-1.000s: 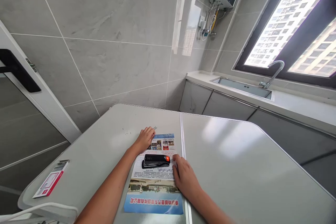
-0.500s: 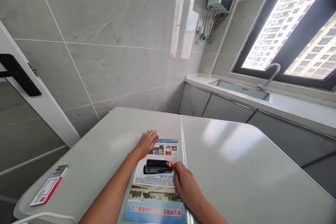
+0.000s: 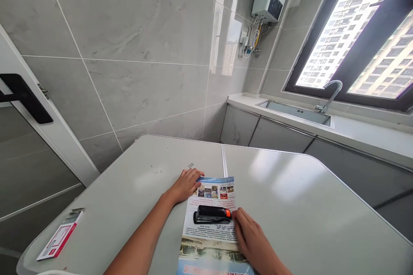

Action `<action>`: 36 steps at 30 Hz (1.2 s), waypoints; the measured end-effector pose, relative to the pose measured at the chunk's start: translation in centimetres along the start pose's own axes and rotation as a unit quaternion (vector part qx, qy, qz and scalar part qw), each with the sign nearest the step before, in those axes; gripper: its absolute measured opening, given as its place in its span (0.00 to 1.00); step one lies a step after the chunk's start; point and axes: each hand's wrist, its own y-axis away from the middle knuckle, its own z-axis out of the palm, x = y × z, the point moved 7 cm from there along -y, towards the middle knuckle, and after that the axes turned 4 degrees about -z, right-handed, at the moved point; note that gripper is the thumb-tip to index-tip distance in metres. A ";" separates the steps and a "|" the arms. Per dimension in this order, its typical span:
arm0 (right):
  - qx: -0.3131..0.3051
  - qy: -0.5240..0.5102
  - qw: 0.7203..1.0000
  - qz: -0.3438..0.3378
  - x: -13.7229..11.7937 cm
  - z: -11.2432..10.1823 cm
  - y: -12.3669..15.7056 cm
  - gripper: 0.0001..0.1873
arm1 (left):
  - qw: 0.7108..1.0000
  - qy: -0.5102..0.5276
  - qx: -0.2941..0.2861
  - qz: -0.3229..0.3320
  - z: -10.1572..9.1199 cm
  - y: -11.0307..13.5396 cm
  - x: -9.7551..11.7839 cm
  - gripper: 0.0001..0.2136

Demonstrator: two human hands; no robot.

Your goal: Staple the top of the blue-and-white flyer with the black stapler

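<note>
A printed flyer (image 3: 215,237) lies on the grey folding table (image 3: 290,197), across its middle seam. A black stapler with an orange end (image 3: 211,214) rests across the flyer. My left hand (image 3: 187,184) lies flat on the flyer's far left corner, fingers stretched out. My right hand (image 3: 253,236) presses on the flyer's right edge, its fingertips touching the stapler's orange end; it holds nothing that I can see.
A red and white packet (image 3: 60,235) lies near the table's left edge. A few loose staples (image 3: 190,165) sit beyond my left hand. Behind are a tiled wall, a counter with sink and tap (image 3: 329,96), a window, and a door at left.
Both hands have slid the flyer and the stapler to the right, so the flyer now lies over the table's seam. The staples now lie clear of my left hand.
</note>
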 end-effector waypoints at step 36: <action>-0.030 -0.041 0.995 -0.080 3.3 -2.8 -5.4 0.19 | 0.998 -0.033 -0.046 0.010 0.2 -0.2 1.6 0.13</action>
